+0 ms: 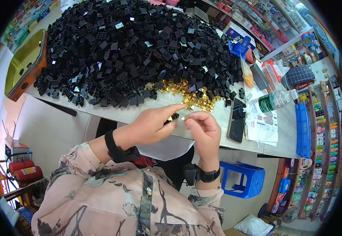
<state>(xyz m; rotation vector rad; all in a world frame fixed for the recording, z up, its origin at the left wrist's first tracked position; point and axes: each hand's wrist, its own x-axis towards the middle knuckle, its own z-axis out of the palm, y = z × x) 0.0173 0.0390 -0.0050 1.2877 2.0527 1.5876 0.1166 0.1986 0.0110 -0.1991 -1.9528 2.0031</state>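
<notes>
My left hand is closed on a small black plastic piece, mostly hidden behind the thumb and fingers. Thumb and forefinger of my right hand are pinched around a tiny bright metal piece, close to the black piece but apart from it. Just beyond both hands lies a scatter of small gold metal pieces on the pale table. Behind them, a huge heap of black plastic pieces covers most of the tabletop.
A yellow-lined box stands at the left. To the right are a phone, a water bottle, printed paper and a blue tray. A blue stool stands below the table; stocked shelves line the right.
</notes>
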